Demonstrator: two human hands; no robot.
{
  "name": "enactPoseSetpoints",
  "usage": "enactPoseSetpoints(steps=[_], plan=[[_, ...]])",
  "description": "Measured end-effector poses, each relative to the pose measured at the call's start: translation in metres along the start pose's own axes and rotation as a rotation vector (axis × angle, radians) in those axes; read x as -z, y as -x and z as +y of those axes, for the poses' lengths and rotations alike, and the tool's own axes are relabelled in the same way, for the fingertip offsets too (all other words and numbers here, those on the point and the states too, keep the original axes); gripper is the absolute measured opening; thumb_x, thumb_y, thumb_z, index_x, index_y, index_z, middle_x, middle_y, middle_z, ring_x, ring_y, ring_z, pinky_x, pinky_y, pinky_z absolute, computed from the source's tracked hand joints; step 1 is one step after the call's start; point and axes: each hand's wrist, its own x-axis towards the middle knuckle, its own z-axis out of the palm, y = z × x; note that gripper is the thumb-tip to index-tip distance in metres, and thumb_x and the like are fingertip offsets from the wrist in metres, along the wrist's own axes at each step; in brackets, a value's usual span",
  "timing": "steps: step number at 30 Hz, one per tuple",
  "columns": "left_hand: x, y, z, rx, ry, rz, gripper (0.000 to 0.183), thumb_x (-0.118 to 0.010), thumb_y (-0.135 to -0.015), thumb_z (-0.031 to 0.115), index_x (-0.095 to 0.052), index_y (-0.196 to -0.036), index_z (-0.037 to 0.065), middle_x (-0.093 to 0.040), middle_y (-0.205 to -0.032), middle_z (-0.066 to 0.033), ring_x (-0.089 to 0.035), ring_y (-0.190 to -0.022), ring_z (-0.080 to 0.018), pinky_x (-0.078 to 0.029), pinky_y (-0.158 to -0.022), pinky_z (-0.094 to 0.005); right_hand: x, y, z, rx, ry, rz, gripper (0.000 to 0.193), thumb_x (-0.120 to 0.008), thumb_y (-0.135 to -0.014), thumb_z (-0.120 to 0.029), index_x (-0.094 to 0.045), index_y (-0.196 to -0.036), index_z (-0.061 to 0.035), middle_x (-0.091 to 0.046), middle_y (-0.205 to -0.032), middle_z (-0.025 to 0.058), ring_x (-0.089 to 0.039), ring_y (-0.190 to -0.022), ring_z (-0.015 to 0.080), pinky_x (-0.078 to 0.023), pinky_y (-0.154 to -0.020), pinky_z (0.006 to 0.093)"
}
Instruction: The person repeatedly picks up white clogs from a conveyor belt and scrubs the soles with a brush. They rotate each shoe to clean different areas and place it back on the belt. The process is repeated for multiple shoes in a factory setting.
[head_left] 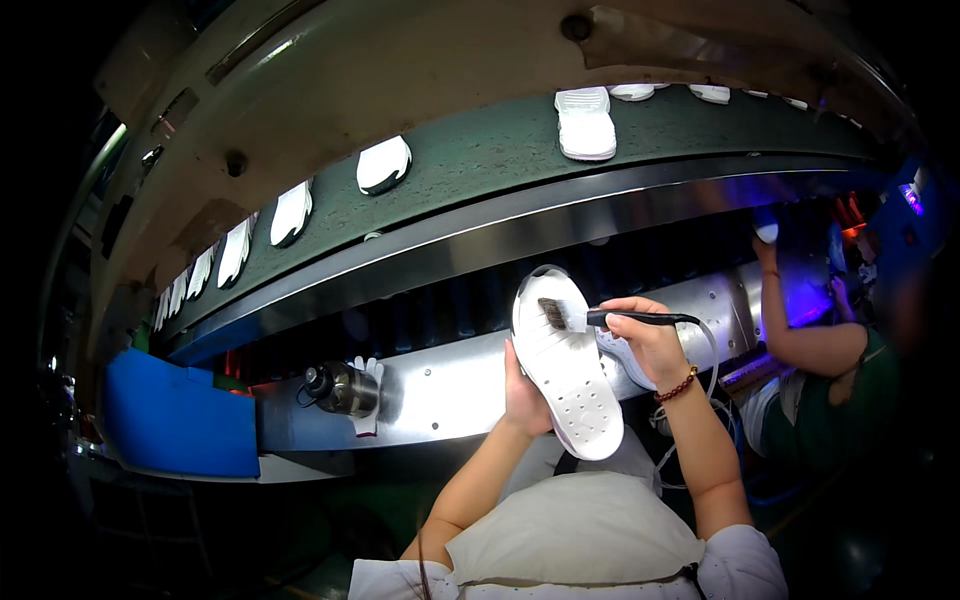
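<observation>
White sole (568, 368) partly behind brush (598, 318)

White shoe sole (570, 370), perforated at its near end, aloft and aslant, dark-bristled brush (575, 318) over its far half.

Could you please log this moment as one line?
Left hand: holding white perforated shoe sole; right hand: holding dark-handled bristle brush over sole; nearby: dark cylindrical bottle

Forearms (472, 482) stretched forward, left hand (525, 397) cupped, right hand (655, 346) higher with fingers (630, 304) curled in a pinch
</observation>
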Motion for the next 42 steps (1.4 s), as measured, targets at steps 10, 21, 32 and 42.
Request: enactPoseSetpoints(steps=[10,21,32,42], plan=[[-0.006,-0.005,-0.009,-0.041,-0.096,0.223,0.074,-0.011,-0.079,0.065,-0.022,-0.132,0.014,-0.033,-0.13,-0.0086,-0.035,-0.117,-0.0257,-0.028,-0.097,-0.0403,-0.022,-0.014,-0.003,0.129,0.382,0.026,0.017,-0.062,-0.071,-0.004,-0.061,-0.086,0.0013,-0.062,-0.078,0.0068,-0.057,-0.072,0.0083,-0.045,-0.064,0.0197],[0.021,-0.001,0.023,-0.196,-0.139,0.38,0.075,-0.012,-0.079,0.064,-0.034,-0.125,0.009,-0.046,-0.119,-0.0112,-0.046,-0.107,-0.0263,-0.038,-0.089,-0.039,-0.024,0.041,-0.006,0.205,0.918,-0.521,0.017,-0.061,-0.064,-0.011,-0.064,-0.079,-0.0024,-0.061,-0.071,0.0134,-0.06,-0.065,0.0228,-0.046,-0.062,0.0281],[-0.015,-0.001,0.004,-0.06,0.21,-0.157,0.08,-0.009,-0.077,0.068,-0.027,-0.128,0.009,-0.041,-0.122,-0.0141,-0.046,-0.107,-0.0267,-0.04,-0.089,-0.0397,-0.031,0.021,-0.031,0.419,0.768,-0.501,0.019,-0.066,-0.068,-0.012,-0.064,-0.085,-0.0047,-0.063,-0.074,0.0084,-0.057,-0.062,0.0118,-0.044,-0.056,0.0204],[-0.026,-0.009,0.021,-0.163,-0.124,-0.107,0.082,-0.019,-0.074,0.071,-0.029,-0.127,0.009,-0.047,-0.111,-0.021,-0.052,-0.092,-0.0376,-0.046,-0.076,-0.0445,-0.024,0.031,-0.038,0.357,0.564,-0.649,0.019,-0.065,-0.069,-0.005,-0.062,-0.087,-0.001,-0.063,-0.086,0.0098,-0.059,-0.079,0.0172,-0.046,-0.072,0.0263]])
